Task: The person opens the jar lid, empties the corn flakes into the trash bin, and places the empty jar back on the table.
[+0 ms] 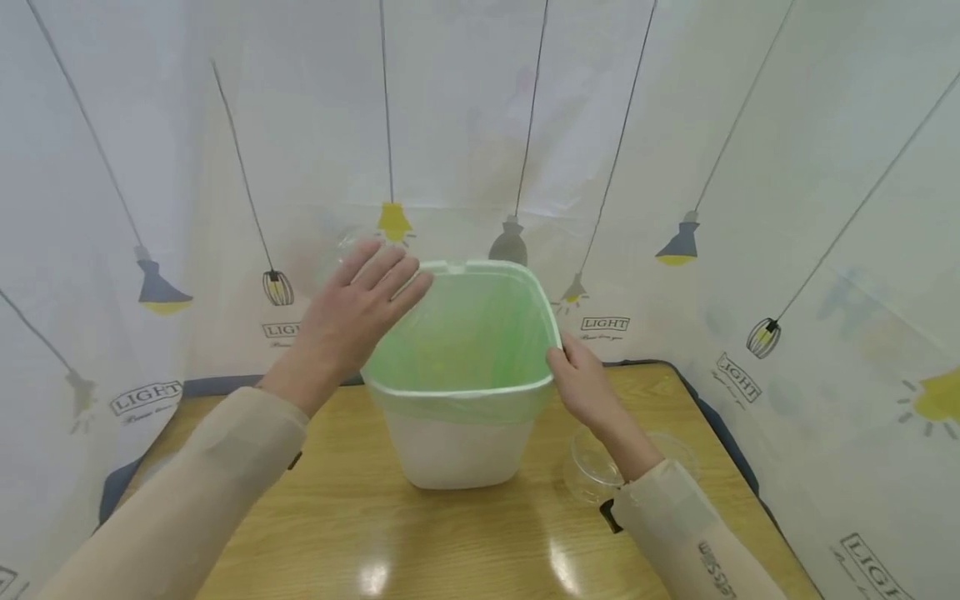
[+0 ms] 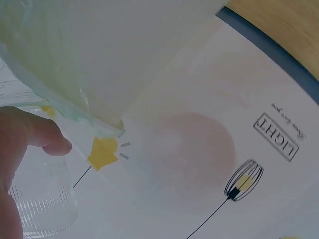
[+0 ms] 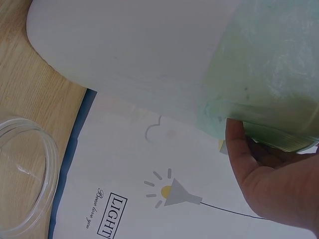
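A white trash bin (image 1: 465, 454) lined with a pale green bag (image 1: 465, 333) stands on the table, its mouth facing me. My right hand (image 1: 588, 383) grips the right side of its rim, thumb outside over the folded bag edge (image 3: 284, 137). Raised at the left rear of the rim is my left hand (image 1: 367, 300), fingers extended and palm turned away. A clear ribbed container (image 2: 45, 199) is held in it, with the thumb bent across the near side in the left wrist view. In the head view the hand mostly hides this container.
To the right of the bin, a clear round container (image 1: 588, 471) sits on the wooden table (image 1: 330, 517), partly behind my right forearm. White sheets (image 1: 450, 125) printed with hanging lamps enclose the back and sides. A dark edge (image 1: 727, 433) borders the table.
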The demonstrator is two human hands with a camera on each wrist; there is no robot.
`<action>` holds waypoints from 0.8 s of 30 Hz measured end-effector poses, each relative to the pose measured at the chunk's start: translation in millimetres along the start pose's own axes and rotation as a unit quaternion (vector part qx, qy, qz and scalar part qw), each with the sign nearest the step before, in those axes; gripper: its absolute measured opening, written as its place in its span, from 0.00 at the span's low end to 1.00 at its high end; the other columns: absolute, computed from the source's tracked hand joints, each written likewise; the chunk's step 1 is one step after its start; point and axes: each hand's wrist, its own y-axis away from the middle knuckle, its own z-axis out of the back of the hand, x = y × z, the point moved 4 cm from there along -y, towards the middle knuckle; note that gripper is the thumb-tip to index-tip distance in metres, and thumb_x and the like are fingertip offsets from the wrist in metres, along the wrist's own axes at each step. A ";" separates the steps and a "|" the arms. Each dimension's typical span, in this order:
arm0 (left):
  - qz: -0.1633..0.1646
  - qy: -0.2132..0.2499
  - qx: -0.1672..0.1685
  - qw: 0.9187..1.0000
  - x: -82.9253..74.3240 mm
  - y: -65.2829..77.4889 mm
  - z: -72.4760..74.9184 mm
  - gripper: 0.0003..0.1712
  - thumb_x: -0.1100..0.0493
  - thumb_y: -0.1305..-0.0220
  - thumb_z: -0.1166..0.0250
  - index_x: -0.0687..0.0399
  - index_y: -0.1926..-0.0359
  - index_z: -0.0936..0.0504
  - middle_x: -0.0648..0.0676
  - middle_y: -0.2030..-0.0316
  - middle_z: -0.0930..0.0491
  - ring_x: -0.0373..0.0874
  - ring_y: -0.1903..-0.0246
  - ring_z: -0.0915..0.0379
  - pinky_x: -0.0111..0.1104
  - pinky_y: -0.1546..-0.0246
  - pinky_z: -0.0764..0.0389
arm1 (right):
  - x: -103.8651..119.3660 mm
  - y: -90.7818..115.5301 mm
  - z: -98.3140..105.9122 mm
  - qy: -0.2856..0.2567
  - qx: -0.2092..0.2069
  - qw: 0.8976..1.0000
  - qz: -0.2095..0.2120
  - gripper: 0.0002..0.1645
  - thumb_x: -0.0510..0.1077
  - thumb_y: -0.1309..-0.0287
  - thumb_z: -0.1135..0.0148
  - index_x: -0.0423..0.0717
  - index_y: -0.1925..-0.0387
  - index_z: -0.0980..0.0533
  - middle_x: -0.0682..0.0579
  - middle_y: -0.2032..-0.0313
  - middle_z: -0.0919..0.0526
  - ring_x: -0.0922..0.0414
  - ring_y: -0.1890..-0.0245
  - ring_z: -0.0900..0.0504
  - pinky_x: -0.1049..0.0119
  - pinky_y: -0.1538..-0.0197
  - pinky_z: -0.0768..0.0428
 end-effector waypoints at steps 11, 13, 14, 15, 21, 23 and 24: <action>0.015 0.032 -0.014 0.999 1.4 -0.7 -0.7 0.43 0.77 0.50 0.35 0.47 0.34 0.32 0.52 0.36 0.29 0.51 0.32 0.40 0.42 0.23 0.54 | -1.0 0.5 1.5 -0.003 0.004 1.000 -0.001 0.29 0.47 0.29 0.63 0.48 0.29 0.39 0.41 0.45 0.21 0.45 0.43 0.23 0.47 0.34 0.29; -0.001 0.005 -0.009 1.000 0.6 -0.4 -0.7 0.45 0.77 0.51 0.34 0.46 0.33 0.34 0.51 0.35 0.30 0.51 0.31 0.40 0.42 0.23 0.53 | -0.7 1.0 1.8 -0.001 0.001 1.000 0.000 0.29 0.47 0.29 0.63 0.47 0.30 0.38 0.40 0.46 0.20 0.45 0.44 0.22 0.47 0.35 0.28; -0.009 -0.006 -0.007 1.000 0.1 -0.2 -0.9 0.46 0.77 0.51 0.34 0.46 0.32 0.34 0.51 0.35 0.30 0.50 0.31 0.41 0.42 0.23 0.53 | -0.6 1.0 1.9 -0.002 0.000 1.000 -0.001 0.29 0.48 0.29 0.63 0.47 0.30 0.38 0.40 0.46 0.20 0.45 0.44 0.22 0.47 0.35 0.28; -0.010 -0.003 -0.008 1.000 0.1 0.1 -0.6 0.46 0.77 0.52 0.34 0.46 0.32 0.34 0.51 0.34 0.30 0.51 0.31 0.41 0.42 0.23 0.53 | -0.7 0.8 1.8 -0.003 -0.001 1.000 0.000 0.29 0.47 0.29 0.63 0.47 0.30 0.37 0.40 0.46 0.20 0.45 0.44 0.22 0.47 0.35 0.28; -0.004 0.005 -0.023 1.000 2.0 1.8 -0.8 0.45 0.77 0.51 0.35 0.46 0.32 0.34 0.51 0.34 0.30 0.50 0.31 0.40 0.42 0.23 0.53 | -0.2 0.2 0.4 -0.008 0.005 1.000 0.003 0.29 0.47 0.29 0.63 0.48 0.30 0.38 0.40 0.46 0.20 0.44 0.44 0.22 0.46 0.34 0.29; -0.012 -0.004 -0.024 1.000 1.7 2.5 -2.0 0.45 0.77 0.50 0.35 0.45 0.32 0.34 0.50 0.34 0.30 0.50 0.31 0.41 0.41 0.23 0.53 | -0.2 0.2 0.3 -0.005 0.003 1.000 0.001 0.29 0.48 0.29 0.63 0.48 0.29 0.39 0.40 0.45 0.21 0.44 0.43 0.23 0.46 0.34 0.29; -0.018 -0.005 -0.026 0.999 1.3 2.7 -2.3 0.45 0.77 0.50 0.36 0.45 0.32 0.34 0.50 0.34 0.30 0.49 0.31 0.40 0.41 0.23 0.53 | -0.1 0.2 0.2 -0.004 0.002 1.000 0.000 0.30 0.48 0.29 0.63 0.48 0.29 0.39 0.41 0.44 0.21 0.44 0.43 0.23 0.46 0.34 0.29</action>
